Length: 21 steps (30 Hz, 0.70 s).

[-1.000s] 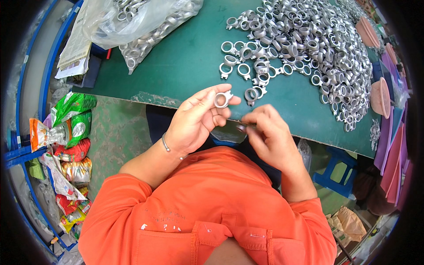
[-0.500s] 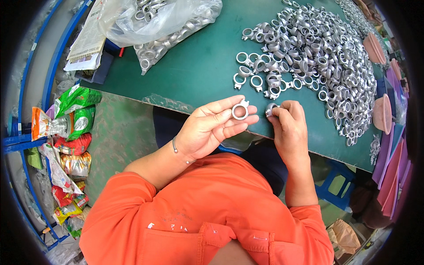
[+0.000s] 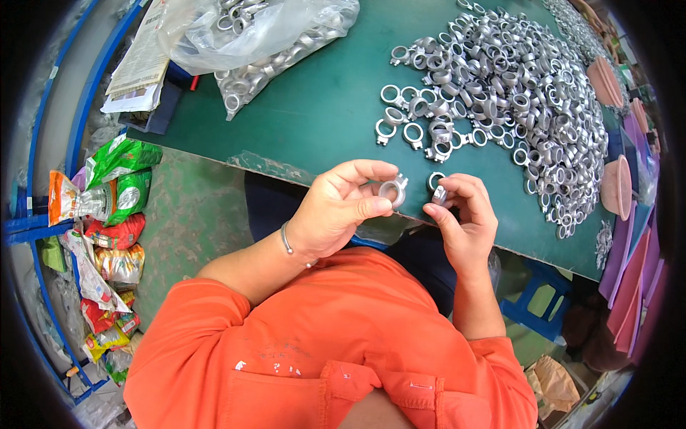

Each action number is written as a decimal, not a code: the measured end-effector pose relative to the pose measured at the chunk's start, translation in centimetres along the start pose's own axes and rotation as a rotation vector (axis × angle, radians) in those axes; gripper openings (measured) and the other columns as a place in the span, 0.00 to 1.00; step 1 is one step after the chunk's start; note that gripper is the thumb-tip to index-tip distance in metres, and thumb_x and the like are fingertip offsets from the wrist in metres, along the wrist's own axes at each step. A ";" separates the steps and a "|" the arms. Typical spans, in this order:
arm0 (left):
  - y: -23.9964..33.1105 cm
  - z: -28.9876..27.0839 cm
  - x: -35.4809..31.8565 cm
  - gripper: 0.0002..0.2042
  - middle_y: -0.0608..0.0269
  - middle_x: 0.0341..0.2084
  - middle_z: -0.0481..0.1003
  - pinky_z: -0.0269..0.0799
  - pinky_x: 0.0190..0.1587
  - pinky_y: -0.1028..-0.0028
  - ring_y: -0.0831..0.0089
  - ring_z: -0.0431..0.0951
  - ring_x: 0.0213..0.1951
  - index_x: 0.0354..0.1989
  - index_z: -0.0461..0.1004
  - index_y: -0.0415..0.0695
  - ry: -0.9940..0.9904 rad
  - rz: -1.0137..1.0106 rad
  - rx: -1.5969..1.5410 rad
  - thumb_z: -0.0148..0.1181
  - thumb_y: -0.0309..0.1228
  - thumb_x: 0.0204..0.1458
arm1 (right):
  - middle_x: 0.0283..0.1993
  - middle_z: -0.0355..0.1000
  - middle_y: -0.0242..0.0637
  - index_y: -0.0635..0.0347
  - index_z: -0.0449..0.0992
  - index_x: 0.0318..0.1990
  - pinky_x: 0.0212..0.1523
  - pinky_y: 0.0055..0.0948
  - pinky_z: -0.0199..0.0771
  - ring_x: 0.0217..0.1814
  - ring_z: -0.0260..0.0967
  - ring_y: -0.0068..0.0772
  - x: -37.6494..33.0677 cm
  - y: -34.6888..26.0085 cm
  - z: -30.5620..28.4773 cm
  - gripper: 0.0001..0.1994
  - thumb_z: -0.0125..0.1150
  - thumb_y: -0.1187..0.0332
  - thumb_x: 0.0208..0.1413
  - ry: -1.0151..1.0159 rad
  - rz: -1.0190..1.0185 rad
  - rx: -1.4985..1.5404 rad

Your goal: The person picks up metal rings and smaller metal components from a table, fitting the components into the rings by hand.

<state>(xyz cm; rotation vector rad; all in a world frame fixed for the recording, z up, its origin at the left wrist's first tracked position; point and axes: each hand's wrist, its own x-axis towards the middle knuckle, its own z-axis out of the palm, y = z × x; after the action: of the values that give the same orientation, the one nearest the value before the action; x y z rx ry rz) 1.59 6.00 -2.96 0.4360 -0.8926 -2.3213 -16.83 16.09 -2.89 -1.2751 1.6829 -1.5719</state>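
Pinching a metal ring (image 3: 391, 191), left hand (image 3: 339, 211) partly hides it.

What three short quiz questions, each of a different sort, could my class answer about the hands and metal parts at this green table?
1. True or false: the left hand pinches a silver metal ring fitting in its fingers.
2. Where does the big heap of silver metal ring fittings lie? A) floor B) green tabletop C) clear plastic bag
3. Fill in: the right hand holds a small ____ metal part.

Key: 1 true; 2 B; 3 silver.
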 end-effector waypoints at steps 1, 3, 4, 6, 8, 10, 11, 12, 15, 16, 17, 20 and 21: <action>0.0 0.1 0.1 0.17 0.57 0.46 0.74 0.77 0.46 0.75 0.70 0.77 0.44 0.52 0.69 0.36 0.023 -0.011 -0.011 0.61 0.21 0.53 | 0.43 0.70 0.38 0.64 0.76 0.43 0.35 0.21 0.72 0.35 0.70 0.23 0.0 -0.1 0.0 0.19 0.72 0.79 0.40 -0.014 0.052 0.112; 0.2 0.5 0.2 0.17 0.58 0.44 0.74 0.77 0.43 0.76 0.73 0.77 0.42 0.50 0.70 0.37 0.068 -0.034 -0.032 0.62 0.20 0.52 | 0.44 0.70 0.38 0.64 0.76 0.42 0.36 0.20 0.73 0.35 0.70 0.22 -0.2 -0.2 0.0 0.18 0.72 0.79 0.41 -0.036 0.003 0.076; 0.3 0.5 0.2 0.16 0.58 0.43 0.74 0.77 0.43 0.77 0.73 0.77 0.42 0.50 0.70 0.37 0.069 -0.051 -0.051 0.61 0.21 0.52 | 0.45 0.70 0.38 0.64 0.76 0.42 0.36 0.20 0.73 0.35 0.70 0.22 -0.2 -0.2 0.1 0.18 0.73 0.79 0.41 -0.050 -0.023 0.061; 0.4 0.5 0.2 0.15 0.58 0.42 0.74 0.77 0.42 0.78 0.73 0.77 0.42 0.50 0.70 0.37 0.071 -0.085 -0.089 0.60 0.21 0.53 | 0.44 0.70 0.39 0.66 0.76 0.42 0.36 0.20 0.73 0.36 0.71 0.22 -0.3 -0.4 0.3 0.17 0.73 0.79 0.41 -0.060 -0.042 0.054; 0.5 0.5 0.1 0.14 0.58 0.42 0.74 0.77 0.43 0.79 0.73 0.76 0.43 0.50 0.70 0.37 0.079 -0.127 -0.137 0.59 0.22 0.55 | 0.44 0.70 0.38 0.67 0.75 0.42 0.36 0.20 0.74 0.37 0.71 0.23 -0.3 -0.5 0.5 0.18 0.73 0.79 0.41 -0.059 -0.018 0.085; 0.6 0.3 0.1 0.13 0.58 0.42 0.74 0.76 0.44 0.78 0.73 0.76 0.44 0.50 0.69 0.37 0.082 -0.167 -0.204 0.57 0.22 0.56 | 0.44 0.70 0.38 0.68 0.75 0.43 0.37 0.21 0.75 0.37 0.71 0.24 -0.4 -0.7 0.5 0.18 0.72 0.80 0.42 -0.077 0.048 0.205; 0.6 0.0 0.1 0.13 0.58 0.42 0.74 0.76 0.45 0.78 0.72 0.76 0.44 0.51 0.69 0.37 0.080 -0.186 -0.247 0.56 0.22 0.57 | 0.43 0.69 0.37 0.68 0.74 0.44 0.38 0.21 0.75 0.37 0.72 0.24 -0.4 -0.7 0.5 0.19 0.72 0.81 0.42 -0.086 0.082 0.265; 0.6 -0.1 0.1 0.12 0.58 0.42 0.74 0.76 0.45 0.77 0.72 0.76 0.44 0.51 0.69 0.37 0.078 -0.205 -0.289 0.54 0.23 0.58 | 0.44 0.70 0.38 0.69 0.73 0.45 0.38 0.22 0.76 0.38 0.72 0.25 -0.5 -0.7 0.5 0.19 0.70 0.81 0.44 -0.104 0.121 0.343; 0.4 0.4 0.0 0.11 0.56 0.44 0.74 0.75 0.48 0.73 0.71 0.76 0.45 0.50 0.70 0.37 0.080 -0.147 -0.258 0.52 0.23 0.60 | 0.45 0.72 0.41 0.69 0.72 0.49 0.40 0.25 0.78 0.40 0.74 0.29 -0.6 -0.6 0.5 0.18 0.66 0.80 0.49 -0.169 0.278 0.610; 0.4 0.6 0.0 0.11 0.55 0.44 0.74 0.75 0.49 0.72 0.70 0.76 0.46 0.50 0.70 0.38 0.085 -0.117 -0.214 0.52 0.23 0.60 | 0.46 0.73 0.43 0.68 0.71 0.49 0.41 0.26 0.79 0.41 0.75 0.30 -0.6 -0.6 0.3 0.17 0.65 0.80 0.51 -0.197 0.358 0.719; 0.4 0.8 0.0 0.11 0.54 0.45 0.74 0.75 0.50 0.70 0.70 0.76 0.47 0.50 0.70 0.38 0.090 -0.087 -0.170 0.52 0.24 0.60 | 0.46 0.73 0.45 0.68 0.71 0.50 0.42 0.27 0.80 0.41 0.75 0.32 -0.5 -0.6 0.1 0.17 0.64 0.79 0.52 -0.224 0.437 0.829; 0.2 0.4 0.1 0.10 0.53 0.46 0.75 0.74 0.52 0.68 0.68 0.76 0.47 0.49 0.71 0.38 0.083 -0.045 -0.099 0.52 0.24 0.60 | 0.47 0.74 0.48 0.68 0.71 0.51 0.44 0.31 0.81 0.44 0.76 0.36 -0.6 -0.1 0.2 0.16 0.63 0.75 0.55 -0.285 0.452 1.009; 0.3 0.4 0.0 0.10 0.53 0.46 0.75 0.74 0.51 0.68 0.69 0.76 0.47 0.49 0.71 0.38 0.082 -0.047 -0.080 0.52 0.24 0.59 | 0.47 0.74 0.48 0.67 0.70 0.51 0.45 0.31 0.81 0.45 0.76 0.38 -0.8 0.2 0.3 0.18 0.64 0.74 0.54 -0.289 0.475 1.028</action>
<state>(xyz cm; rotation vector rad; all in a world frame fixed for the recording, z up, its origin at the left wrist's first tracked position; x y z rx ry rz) 1.50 5.99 -2.50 0.5194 -0.7551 -2.3539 -16.33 16.60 -3.29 -0.4741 0.6952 -1.5027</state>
